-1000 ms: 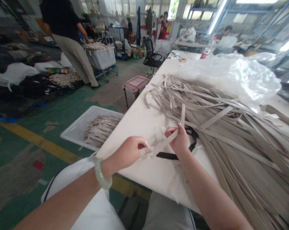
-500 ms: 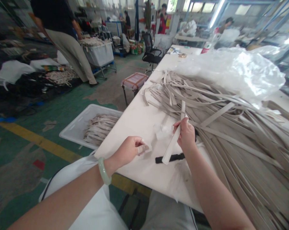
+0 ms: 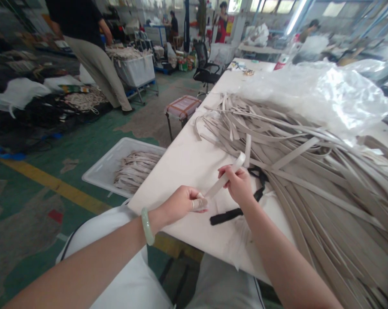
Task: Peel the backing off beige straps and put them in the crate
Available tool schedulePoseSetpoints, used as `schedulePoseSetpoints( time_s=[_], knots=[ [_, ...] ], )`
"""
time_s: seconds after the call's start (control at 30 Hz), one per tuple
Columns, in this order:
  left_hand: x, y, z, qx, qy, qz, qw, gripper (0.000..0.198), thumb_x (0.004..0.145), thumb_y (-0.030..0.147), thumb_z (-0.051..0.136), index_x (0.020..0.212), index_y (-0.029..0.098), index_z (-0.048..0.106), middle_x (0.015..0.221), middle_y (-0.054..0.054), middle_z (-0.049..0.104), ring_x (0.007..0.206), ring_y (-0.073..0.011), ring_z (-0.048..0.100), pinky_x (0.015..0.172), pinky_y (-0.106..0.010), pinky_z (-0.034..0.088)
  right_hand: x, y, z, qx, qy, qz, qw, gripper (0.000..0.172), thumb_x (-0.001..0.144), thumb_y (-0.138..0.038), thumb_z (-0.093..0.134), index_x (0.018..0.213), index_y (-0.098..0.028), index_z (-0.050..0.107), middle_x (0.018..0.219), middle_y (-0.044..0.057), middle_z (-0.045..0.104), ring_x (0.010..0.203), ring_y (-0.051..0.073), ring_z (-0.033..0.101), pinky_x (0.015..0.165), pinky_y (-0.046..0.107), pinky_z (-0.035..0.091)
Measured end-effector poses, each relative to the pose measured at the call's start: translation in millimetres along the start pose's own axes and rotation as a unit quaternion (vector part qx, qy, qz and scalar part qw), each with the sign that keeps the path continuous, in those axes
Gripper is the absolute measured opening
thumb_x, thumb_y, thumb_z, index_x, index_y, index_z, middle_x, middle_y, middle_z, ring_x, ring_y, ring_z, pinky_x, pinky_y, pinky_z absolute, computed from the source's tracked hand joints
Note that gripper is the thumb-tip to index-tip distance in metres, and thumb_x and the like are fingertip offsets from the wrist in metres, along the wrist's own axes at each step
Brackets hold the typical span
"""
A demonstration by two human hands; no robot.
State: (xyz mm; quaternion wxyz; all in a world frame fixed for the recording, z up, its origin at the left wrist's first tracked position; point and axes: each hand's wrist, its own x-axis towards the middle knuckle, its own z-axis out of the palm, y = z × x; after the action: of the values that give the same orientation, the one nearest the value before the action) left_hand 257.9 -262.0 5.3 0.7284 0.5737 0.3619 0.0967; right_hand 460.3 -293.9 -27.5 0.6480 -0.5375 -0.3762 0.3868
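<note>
In the head view, my right hand (image 3: 235, 183) is closed round a pale beige strap (image 3: 217, 185), whose far part bends over behind the fingers. The strap's near end slants down to the fingertips of my left hand (image 3: 185, 201). That hand is pinched on a small piece of translucent plastic (image 3: 201, 209), mostly hidden by the fingers. Whether it also grips the strap's end, I cannot tell. Below my right hand, a black strap (image 3: 226, 216) lies on the white table (image 3: 181, 165). Close by on the right is a large heap of beige straps (image 3: 310, 184).
Clear plastic sheeting (image 3: 338, 94) covers the heap's far side. On the floor at left, a white bin (image 3: 100, 165) holds more straps. A stool (image 3: 183, 107) and a black chair (image 3: 207, 75) stand past the table. A person (image 3: 94, 56) stands beside a cart; others are farther back.
My right hand has moved left and toward me, bringing the strap's end to my left fingertips. My left hand has shifted slightly right. More of the black strap shows now.
</note>
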Motion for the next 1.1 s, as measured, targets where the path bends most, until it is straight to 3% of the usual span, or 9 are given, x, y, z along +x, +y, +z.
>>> schedulePoseSetpoints(
  time_s=[0.1,0.17,0.23,0.33,0.43,0.63,0.83,1.1],
  knots=[
    [1.7,-2.2,-0.4,0.028,0.042,0.016,0.999,0.04,0.064,0.048,0.081,0.064,0.01,0.067,0.064,-0.004,0.064,0.064,-0.0154,0.058,0.068,-0.029,0.047,-12.1,0.5,12.4,-0.053,-0.142,0.085,0.985,0.04,0.078,-0.053,0.07,0.076,-0.013,0.071,0.045,-0.003,0.051,0.035,0.006,0.041,0.032,0.017,0.028],
    [1.5,-1.5,-3.7,0.047,0.044,0.037,0.997,0.04,0.066,0.049,0.079,0.066,0.01,0.068,0.067,-0.004,0.065,0.065,-0.0151,0.057,0.066,-0.027,0.044,-16.1,0.3,16.1,-0.067,-0.176,0.107,0.976,0.042,0.08,-0.054,0.067,0.075,-0.013,0.069,0.041,-0.004,0.048,0.033,0.005,0.038,0.031,0.016,0.025],
    [0.7,0.4,-8.2,0.06,0.06,0.066,0.994,0.04,0.067,0.05,0.078,0.069,0.011,0.07,0.074,-0.005,0.067,0.069,-0.016,0.057,0.065,-0.026,0.043,-15.4,-1.0,14.9,-0.051,-0.125,0.079,0.988,0.043,0.081,-0.055,0.066,0.075,-0.013,0.068,0.042,-0.004,0.049,0.032,0.005,0.037,0.03,0.016,0.023],
    [-0.5,4.2,-14.1,0.056,0.088,0.086,0.991,0.041,0.065,0.051,0.078,0.072,0.011,0.07,0.08,-0.006,0.068,0.075,-0.0183,0.059,0.066,-0.026,0.044,-10.4,-6.7,7.6,-0.014,0.004,0.003,1.0,0.043,0.084,-0.056,0.063,0.074,-0.015,0.066,0.04,-0.005,0.047,0.031,0.005,0.037,0.03,0.016,0.024],
    [-2.3,7.6,-16.0,0.049,0.088,0.085,0.991,0.042,0.065,0.051,0.079,0.074,0.011,0.069,0.076,-0.006,0.068,0.073,-0.0186,0.06,0.067,-0.027,0.046,-9.4,-16.9,2.8,-0.012,0.055,-0.047,0.997,0.042,0.086,-0.055,0.062,0.073,-0.015,0.066,0.04,-0.004,0.048,0.03,0.006,0.039,0.029,0.017,0.025],
    [-6.6,11.8,-13.4,0.053,0.075,0.065,0.994,0.047,0.068,0.056,0.076,0.077,0.011,0.068,0.075,-0.005,0.066,0.07,-0.0174,0.057,0.061,-0.025,0.042,-20.0,-29.8,9.4,-0.092,-0.01,-0.075,0.993,0.041,0.089,-0.051,0.058,0.072,-0.016,0.066,0.04,-0.004,0.049,0.03,0.006,0.041,0.029,0.017,0.026],
    [-6.1,11.2,-14.1,0.063,0.079,0.077,0.992,0.049,0.067,0.058,0.075,0.071,0.01,0.066,0.064,0.0,0.055,0.062,-0.0116,0.042,0.057,-0.023,0.031,-23.7,-25.5,8.8,-0.137,-0.054,-0.084,0.986,0.038,0.092,-0.049,0.056,0.077,-0.016,0.069,0.044,-0.003,0.052,0.033,0.007,0.044,0.033,0.019,0.03],
    [-3.1,7.3,-13.7,0.097,0.091,0.089,0.987,0.038,0.069,0.049,0.074,0.066,0.012,0.067,0.065,0.0,0.057,0.065,-0.0132,0.045,0.06,-0.024,0.032,-33.7,-23.7,20.6,-0.168,-0.115,-0.11,0.973,0.036,0.093,-0.046,0.054,0.078,-0.017,0.069,0.049,-0.002,0.056,0.038,0.009,0.049,0.038,0.02,0.036]
  ],
)
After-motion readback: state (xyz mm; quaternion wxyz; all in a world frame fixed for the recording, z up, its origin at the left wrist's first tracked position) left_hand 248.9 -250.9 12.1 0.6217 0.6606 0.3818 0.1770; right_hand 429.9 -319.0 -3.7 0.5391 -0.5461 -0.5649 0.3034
